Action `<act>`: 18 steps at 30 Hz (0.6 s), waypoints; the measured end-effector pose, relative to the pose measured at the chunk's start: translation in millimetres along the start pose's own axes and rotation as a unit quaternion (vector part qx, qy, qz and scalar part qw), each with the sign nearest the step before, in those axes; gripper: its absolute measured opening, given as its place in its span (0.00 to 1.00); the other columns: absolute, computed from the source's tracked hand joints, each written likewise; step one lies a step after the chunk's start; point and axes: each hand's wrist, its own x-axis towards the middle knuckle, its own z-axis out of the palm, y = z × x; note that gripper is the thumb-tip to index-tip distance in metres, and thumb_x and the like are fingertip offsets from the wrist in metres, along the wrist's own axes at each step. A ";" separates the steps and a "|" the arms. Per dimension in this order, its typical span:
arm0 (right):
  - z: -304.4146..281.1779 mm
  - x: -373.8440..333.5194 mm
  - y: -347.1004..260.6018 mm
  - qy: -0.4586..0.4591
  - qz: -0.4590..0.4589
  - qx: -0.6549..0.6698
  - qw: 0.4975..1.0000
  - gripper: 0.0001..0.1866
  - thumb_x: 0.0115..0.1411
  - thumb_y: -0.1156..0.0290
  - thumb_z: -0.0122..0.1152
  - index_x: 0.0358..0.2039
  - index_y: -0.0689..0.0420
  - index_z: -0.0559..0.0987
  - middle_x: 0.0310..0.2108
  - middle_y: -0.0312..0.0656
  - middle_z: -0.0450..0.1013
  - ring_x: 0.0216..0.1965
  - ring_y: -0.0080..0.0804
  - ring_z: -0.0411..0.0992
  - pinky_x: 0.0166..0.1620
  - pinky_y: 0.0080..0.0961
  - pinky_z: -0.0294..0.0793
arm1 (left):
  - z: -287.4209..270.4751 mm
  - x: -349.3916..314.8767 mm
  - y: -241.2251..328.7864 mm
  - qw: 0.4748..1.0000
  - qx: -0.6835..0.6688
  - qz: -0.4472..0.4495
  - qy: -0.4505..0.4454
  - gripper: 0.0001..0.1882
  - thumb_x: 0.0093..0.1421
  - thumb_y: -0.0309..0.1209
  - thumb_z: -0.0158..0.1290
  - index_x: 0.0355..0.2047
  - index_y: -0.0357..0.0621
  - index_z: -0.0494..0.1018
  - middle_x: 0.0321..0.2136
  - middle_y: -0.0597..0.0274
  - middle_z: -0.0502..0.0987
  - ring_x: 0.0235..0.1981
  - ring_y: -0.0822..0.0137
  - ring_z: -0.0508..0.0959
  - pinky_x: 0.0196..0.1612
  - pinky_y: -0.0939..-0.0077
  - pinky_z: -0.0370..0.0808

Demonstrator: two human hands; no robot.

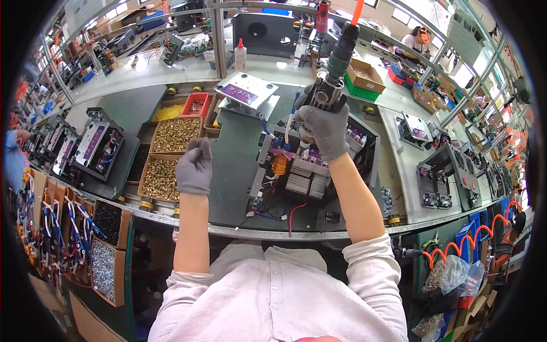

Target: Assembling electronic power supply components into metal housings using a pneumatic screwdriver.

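Note:
My right hand (329, 130), in a grey glove, is wrapped round a dark air screwdriver (336, 71) fed by an orange hose from above. The tool points down over an open dark metal chassis (373, 165) with a copper coil (280, 165) and finned heat sinks (307, 183); my hand hides part of its tip. My left hand (195, 168), gloved too, hovers beside cardboard boxes of brass-coloured fasteners (177, 135). Its fingers are pressed together; whatever they hold, if anything, is too small to make out.
A red bin (196, 105) and a white plate with a purple board (245, 93) sit behind the boxes. Other chassis units stand at left (98, 145) and right (436, 179). A white bottle with a red cap (240, 56) stands farther back. Another person (411, 43) sits at far right.

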 end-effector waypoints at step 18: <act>-4.2 4.8 -3.9 -0.013 0.004 0.026 1.000 0.14 0.43 0.83 0.61 0.34 0.63 0.75 0.27 0.41 0.75 0.24 0.23 0.72 0.28 0.20 0.74 | 19.8 -140.8 -32.7 0.942 0.132 -0.157 -0.266 0.16 0.68 0.37 0.48 0.52 0.43 0.68 0.23 0.68 0.70 0.14 0.78 0.64 0.13 0.87 0.59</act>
